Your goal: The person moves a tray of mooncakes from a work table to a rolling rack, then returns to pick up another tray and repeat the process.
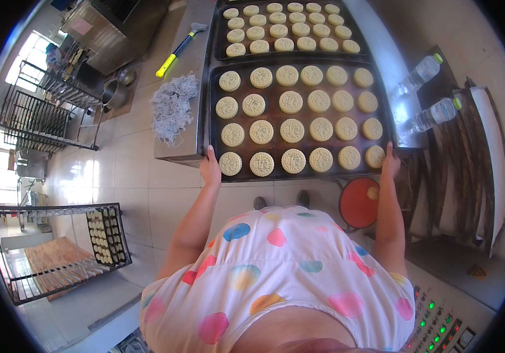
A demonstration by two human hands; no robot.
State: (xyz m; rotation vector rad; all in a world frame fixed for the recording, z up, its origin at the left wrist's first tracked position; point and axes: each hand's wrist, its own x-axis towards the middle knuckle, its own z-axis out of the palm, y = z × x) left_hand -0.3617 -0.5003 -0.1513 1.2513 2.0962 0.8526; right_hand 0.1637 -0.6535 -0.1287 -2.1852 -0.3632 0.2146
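A dark baking tray [276,115] lies in front of me, carrying rows of round, pale pastries [291,102] with stamped tops and scalloped edges. My left hand [210,166] is closed on its near left corner, thumb up along the side. At the near right corner my right hand [390,162] grips the rim the same way. The fingers under the tray are hidden. The tray's near edge juts past the metal surface toward me. Directly beyond sits a second dark tray [269,25] with similar pastries.
Left on the metal ledge lie a yellow-and-black-handled tool [176,54] and a frayed grey rag [174,107]. Two clear bottles [437,113] with green caps lie at right. A round red stool [358,203] stands below the tray. Wheeled racks [47,117] and a lit control panel [435,320] flank me.
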